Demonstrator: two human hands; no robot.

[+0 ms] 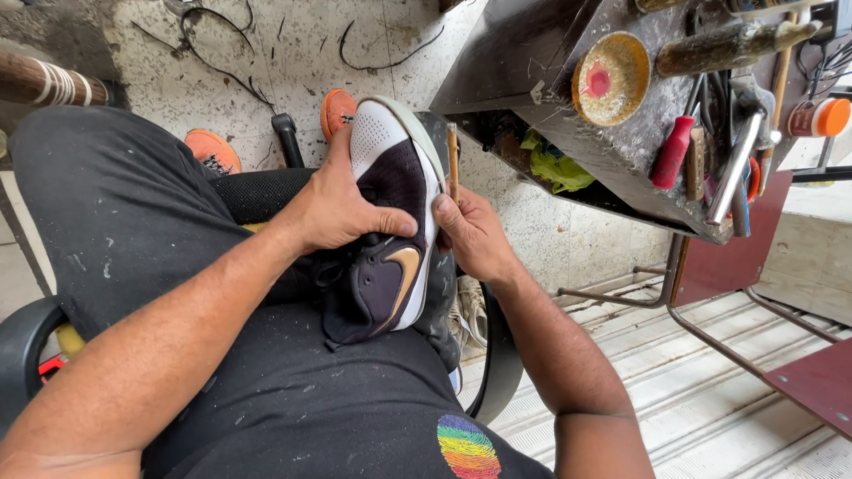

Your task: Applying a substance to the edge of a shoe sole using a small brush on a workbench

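A dark purple and white sneaker (390,177) with a gold side mark lies on my lap, toe pointing away from me. My left hand (342,208) presses down on its upper, thumb across the middle. My right hand (470,232) rests against the white sole edge and holds a thin wooden-handled tool (453,160) upright beside the sole. The tool's tip is hidden behind the shoe and fingers.
A worn metal workbench (524,62) stands at the right with a round yellow dish (611,78), a red-handled tool (673,153), a hammer (735,164) and other hand tools. Orange shoes (213,151) and black scraps lie on the speckled floor. A dark red frame (737,257) stands right.
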